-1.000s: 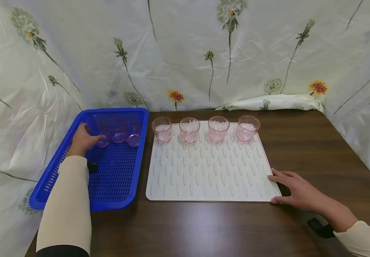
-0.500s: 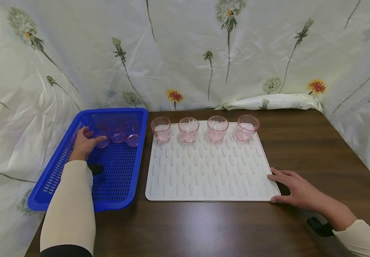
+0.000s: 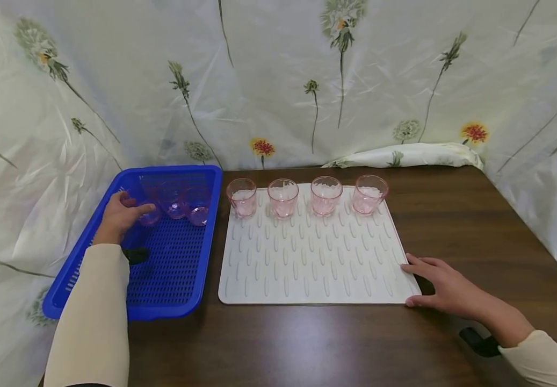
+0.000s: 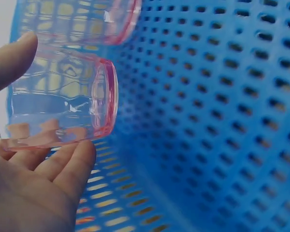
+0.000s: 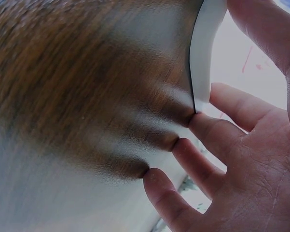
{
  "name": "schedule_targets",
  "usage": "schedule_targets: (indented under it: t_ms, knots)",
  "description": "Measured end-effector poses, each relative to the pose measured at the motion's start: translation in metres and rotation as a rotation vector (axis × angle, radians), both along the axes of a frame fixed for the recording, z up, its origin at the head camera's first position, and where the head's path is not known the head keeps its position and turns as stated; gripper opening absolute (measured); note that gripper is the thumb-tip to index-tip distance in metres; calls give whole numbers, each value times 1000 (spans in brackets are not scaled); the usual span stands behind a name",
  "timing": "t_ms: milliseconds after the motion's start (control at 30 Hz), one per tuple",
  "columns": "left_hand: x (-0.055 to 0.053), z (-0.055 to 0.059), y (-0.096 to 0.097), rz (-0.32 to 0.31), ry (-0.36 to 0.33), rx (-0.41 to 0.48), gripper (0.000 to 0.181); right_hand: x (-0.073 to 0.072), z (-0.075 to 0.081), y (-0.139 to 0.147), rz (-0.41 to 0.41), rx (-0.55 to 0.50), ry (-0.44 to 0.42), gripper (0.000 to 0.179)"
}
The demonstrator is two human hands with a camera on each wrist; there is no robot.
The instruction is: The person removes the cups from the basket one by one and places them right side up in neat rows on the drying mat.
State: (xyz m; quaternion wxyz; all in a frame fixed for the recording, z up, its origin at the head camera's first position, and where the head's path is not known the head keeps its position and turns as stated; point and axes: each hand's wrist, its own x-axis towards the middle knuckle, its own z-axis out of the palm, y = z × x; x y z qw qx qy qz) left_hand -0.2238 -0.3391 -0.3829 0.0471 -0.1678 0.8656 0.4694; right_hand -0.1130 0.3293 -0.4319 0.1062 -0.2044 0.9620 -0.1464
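My left hand [image 3: 117, 214] is inside the blue basket [image 3: 195, 269], gripping the leftmost of its clear pink-rimmed glasses [image 4: 58, 99]. In the left wrist view the thumb lies on one side of this glass and the fingers on the other. A second glass [image 4: 77, 21] is close beside it, and a third glass [image 3: 198, 214] is at the basket's right. On the table, my right hand [image 3: 452, 287] rests with spread fingers at the right edge of a white drying mat [image 3: 307, 263]. Its fingertips [image 5: 159, 179] touch the dark tabletop and mat edge.
Several pink glasses [image 3: 283, 201] stand upright in a row along the mat's far edge. The brown wooden table [image 3: 317, 338] extends in front of and right of the mat. A flower-printed sheet [image 3: 278, 80] hangs behind and at both sides.
My left hand shifts right slightly, then back left, and the leftmost glass in the basket moves a little left with it. My right hand stays at the mat edge.
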Motion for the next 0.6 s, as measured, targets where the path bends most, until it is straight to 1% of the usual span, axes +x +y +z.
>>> schedule_targets:
  t_ms: [133,300,400,500,600]
  knots:
    - [3,16,-2,-35,44,-67,99,1,-1,0,-7,-2,-10,83]
    - [6,36,-3,-33,107,-140,97,1,-1,0,-8,-6,-5,83]
    - [7,46,-3,-24,126,-148,97,2,-1,0,-7,-7,0,83]
    - [8,55,-1,-20,146,-125,97,2,0,0,-4,-8,4,82]
    - [7,63,5,-31,173,-121,98,2,0,-1,-1,-9,8,82]
